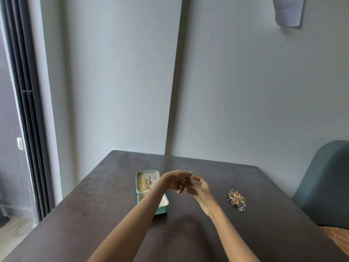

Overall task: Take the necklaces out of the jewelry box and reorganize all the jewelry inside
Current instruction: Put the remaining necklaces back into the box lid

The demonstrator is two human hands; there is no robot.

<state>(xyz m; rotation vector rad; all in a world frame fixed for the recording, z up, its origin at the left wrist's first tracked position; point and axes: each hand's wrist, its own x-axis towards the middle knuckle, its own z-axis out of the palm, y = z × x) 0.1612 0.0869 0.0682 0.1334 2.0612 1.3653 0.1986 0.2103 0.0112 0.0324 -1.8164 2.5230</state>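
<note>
A teal jewelry box (160,209) lies open on the dark table (264,233), left of centre. Its far half holds gold necklaces (142,184) and a few small pieces; my left forearm partly hides its near half. Just right of the box, my left hand (176,181) and my right hand (200,188) meet above the table, fingertips together. Their curled fingers pinch a small thin jewelry piece (186,179), too small to identify. A pile of gold and blue jewelry (236,200) lies on the table to the right of my hands.
The table stands against a grey wall corner. A dark green chair (324,186) is at the right edge. A glass sliding door (20,129) is to the left. A paper sheet (288,10) hangs on the wall at upper right.
</note>
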